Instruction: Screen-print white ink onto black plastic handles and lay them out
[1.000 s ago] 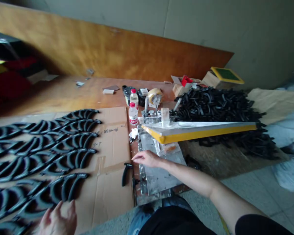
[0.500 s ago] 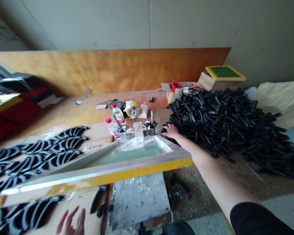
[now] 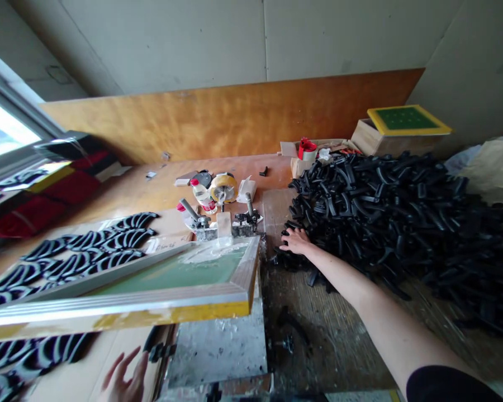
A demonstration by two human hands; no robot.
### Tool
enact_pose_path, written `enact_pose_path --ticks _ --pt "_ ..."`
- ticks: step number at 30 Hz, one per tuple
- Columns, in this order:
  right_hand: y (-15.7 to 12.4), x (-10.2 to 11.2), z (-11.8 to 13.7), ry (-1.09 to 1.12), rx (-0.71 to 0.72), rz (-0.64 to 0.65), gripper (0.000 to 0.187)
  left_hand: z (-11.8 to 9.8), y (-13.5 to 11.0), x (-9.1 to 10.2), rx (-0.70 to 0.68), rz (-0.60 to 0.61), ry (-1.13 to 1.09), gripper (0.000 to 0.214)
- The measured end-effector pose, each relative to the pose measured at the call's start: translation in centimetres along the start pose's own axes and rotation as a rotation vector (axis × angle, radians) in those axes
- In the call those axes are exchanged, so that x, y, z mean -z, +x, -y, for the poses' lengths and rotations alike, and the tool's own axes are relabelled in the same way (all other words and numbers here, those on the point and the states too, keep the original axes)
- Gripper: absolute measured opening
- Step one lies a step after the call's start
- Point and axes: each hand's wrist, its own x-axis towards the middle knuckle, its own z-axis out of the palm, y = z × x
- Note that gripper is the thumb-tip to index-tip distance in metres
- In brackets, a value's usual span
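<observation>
My right hand [image 3: 296, 242] is at the left edge of a heap of black curved plastic handles [image 3: 360, 206]. Its fingers curl over a black handle [image 3: 292, 226] there, and more handles lie just below the palm. My left hand [image 3: 128, 375] is low in the view, palm partly hidden by the bottom edge, fingers apart and holding nothing. Between the hands, a screen-printing frame [image 3: 151, 304] with green mesh is tilted up above a grey metal plate [image 3: 218, 346]. Hinge clamps [image 3: 247, 215] hold its far end.
Rows of black curved handles [image 3: 88, 251] lie on cardboard at left. Behind the clamps stand a bottle [image 3: 203, 195] and a tape roll [image 3: 224, 188]. A wooden box [image 3: 373, 139] bearing a yellow-edged green screen [image 3: 408, 120] sits at back right. A loose handle [image 3: 293, 326] lies beside the plate.
My right hand has drawn nearer along the heap's edge, with handles now under it. The view has turned, and the screen frame appears further left. My left hand stays low and spread.
</observation>
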Motion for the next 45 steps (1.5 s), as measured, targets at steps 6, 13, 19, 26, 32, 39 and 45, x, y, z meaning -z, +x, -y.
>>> enact_pose_path --ticks 6,13,19,26,32,39,45 --pt "-6.7 -2.5 0.9 0.005 0.148 0.017 0.027 -1.7 -0.3 -0.4 0.117 0.026 0.105 0.053" --pt "-12.1 -4.3 1.0 0.152 0.234 -0.192 0.043 0.7 0.6 -1.9 0.009 0.004 0.004 0.053" --pt "-12.9 -3.3 10.7 0.385 0.154 -0.57 0.021 3.2 3.7 -3.1 -0.1 0.039 -0.02 0.048" --pt "-8.1 -3.8 22.2 0.413 0.361 -0.491 0.025 2.6 6.6 -2.8 -0.218 0.094 -0.133 0.047" --pt "-7.7 -5.2 22.8 0.261 0.334 -0.485 0.03 1.5 7.5 -2.6 -0.217 0.132 -0.215 0.043" --pt "-8.0 -3.4 23.5 0.141 0.404 -0.434 0.047 -4.5 8.6 0.5 -0.301 0.105 -0.456 0.044" --pt "-7.0 -4.0 25.2 0.057 0.336 -0.252 0.068 -15.1 7.7 5.7 -0.397 0.129 -1.059 0.047"
